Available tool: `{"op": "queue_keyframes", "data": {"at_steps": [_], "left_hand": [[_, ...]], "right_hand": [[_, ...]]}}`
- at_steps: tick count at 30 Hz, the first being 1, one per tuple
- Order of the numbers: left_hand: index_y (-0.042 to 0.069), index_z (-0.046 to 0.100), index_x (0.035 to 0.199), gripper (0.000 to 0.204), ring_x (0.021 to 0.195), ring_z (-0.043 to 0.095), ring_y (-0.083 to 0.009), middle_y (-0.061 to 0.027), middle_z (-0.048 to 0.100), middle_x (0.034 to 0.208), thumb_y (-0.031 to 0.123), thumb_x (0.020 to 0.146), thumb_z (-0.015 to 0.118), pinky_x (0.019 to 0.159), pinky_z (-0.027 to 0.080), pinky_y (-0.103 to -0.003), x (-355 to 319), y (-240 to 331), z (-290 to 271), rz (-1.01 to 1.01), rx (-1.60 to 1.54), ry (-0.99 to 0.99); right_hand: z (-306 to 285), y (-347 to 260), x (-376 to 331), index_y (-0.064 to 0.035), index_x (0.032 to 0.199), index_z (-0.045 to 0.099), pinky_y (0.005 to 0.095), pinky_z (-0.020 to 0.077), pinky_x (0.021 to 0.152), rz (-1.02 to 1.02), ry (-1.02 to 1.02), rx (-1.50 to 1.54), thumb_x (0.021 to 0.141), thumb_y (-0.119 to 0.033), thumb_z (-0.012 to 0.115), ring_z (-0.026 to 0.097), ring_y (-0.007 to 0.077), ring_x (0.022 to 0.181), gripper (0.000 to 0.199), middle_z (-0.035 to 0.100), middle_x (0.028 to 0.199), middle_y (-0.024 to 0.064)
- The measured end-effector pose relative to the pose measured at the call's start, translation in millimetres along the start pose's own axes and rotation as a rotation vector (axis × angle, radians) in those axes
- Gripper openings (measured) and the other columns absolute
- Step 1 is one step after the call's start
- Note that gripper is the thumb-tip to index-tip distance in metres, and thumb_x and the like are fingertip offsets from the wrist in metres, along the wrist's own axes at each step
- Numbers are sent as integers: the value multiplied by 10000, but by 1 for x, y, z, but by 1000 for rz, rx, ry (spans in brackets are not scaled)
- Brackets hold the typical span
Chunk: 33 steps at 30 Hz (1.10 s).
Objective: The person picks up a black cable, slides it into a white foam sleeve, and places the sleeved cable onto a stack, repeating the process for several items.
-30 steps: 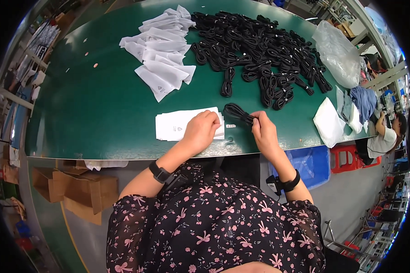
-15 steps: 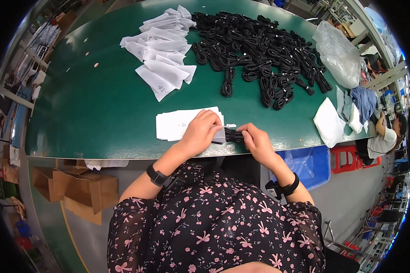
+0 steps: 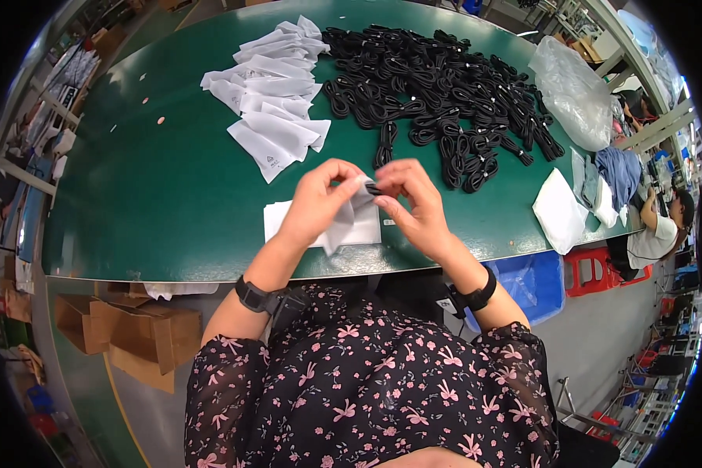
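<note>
My left hand (image 3: pixel 320 199) holds a small white pouch (image 3: pixel 349 214) lifted off the green table (image 3: pixel 148 187). My right hand (image 3: pixel 409 199) pinches a coiled black cable (image 3: pixel 374 188) at the mouth of that pouch; most of the cable is hidden by fingers and pouch. Under my hands lies a short stack of flat white pouches (image 3: pixel 277 218). A large heap of coiled black cables (image 3: pixel 437 93) covers the far middle of the table. A spread pile of white pouches (image 3: pixel 273 97) lies to its left.
A crumpled clear plastic bag (image 3: pixel 573 90) lies far right, with white sheets (image 3: pixel 561 210) and folded cloth (image 3: pixel 616 171) at the right edge. A blue bin (image 3: pixel 534 281) and red stool (image 3: pixel 589 269) stand below. Cardboard boxes (image 3: pixel 125 335) sit lower left. Another person (image 3: pixel 655 226) sits at right.
Both hands have lifted from the table edge and come together. The left hand picked a pouch up off the stack, and the right hand brought the black cable to its opening.
</note>
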<state>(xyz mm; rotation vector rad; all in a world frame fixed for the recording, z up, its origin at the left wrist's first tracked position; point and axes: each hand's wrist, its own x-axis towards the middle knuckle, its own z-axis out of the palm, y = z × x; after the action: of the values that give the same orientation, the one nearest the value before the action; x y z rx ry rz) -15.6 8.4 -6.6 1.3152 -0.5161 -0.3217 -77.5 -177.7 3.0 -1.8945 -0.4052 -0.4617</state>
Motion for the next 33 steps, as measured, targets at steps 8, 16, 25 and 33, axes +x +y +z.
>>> {"op": "queue_keyframes", "data": {"at_steps": [8,16,25,33], "left_hand": [[23,606,1066,189,686,527,-79,6,577,789,123,907,627,607,416,-221,53,47,-75,75,-214,344],[20,628,985,198,833,587,-228,-92,601,911,81,809,696,753,481,-326,-10,-14,4,234,803,-38],[25,585,814,95,834,593,-315,-112,583,860,53,795,674,744,469,-402,-29,-41,24,183,1033,-71],[-13,573,853,69,706,564,-231,-115,557,809,22,839,632,660,458,-317,-34,-31,19,38,742,36]], "right_hand": [[-13,52,47,-87,1183,557,394,528,681,108,-151,-857,895,-219,646,634,319,799,329,575,1010,186],[-23,89,18,-21,1130,481,431,511,628,93,-48,-847,907,-200,616,635,348,764,317,615,953,210],[-32,25,-35,17,1173,517,359,505,654,333,-48,-240,899,-36,577,619,316,738,285,647,962,198],[-43,0,-60,-16,1145,577,402,493,663,-40,-129,-467,855,-58,644,594,327,733,301,622,877,137]]}}
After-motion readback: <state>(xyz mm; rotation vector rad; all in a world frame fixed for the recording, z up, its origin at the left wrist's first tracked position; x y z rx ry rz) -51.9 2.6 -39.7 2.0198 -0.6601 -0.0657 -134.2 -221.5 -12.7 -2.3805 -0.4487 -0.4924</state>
